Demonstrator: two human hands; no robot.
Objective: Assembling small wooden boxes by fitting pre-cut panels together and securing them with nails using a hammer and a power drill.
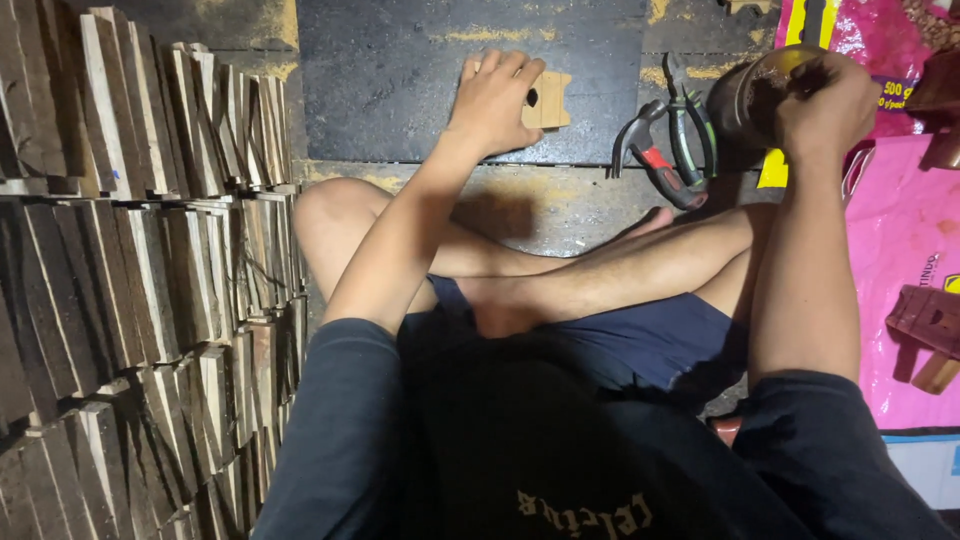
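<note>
The left hand [495,100] lies spread, palm down, on a small notched wooden piece [547,100] near the front edge of a dark board [400,80], while at 2 o'clock the right hand [825,100] dips curled fingers into a round tin [750,95], pliers [690,130] between, stacked wooden slats [150,280] walling 9 o'clock.

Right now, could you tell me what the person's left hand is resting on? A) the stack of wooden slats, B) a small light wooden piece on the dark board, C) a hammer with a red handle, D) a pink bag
B: the left hand lies flat on the small light wooden piece, which sits on the dark board; the hammer lies apart to the right.
</note>
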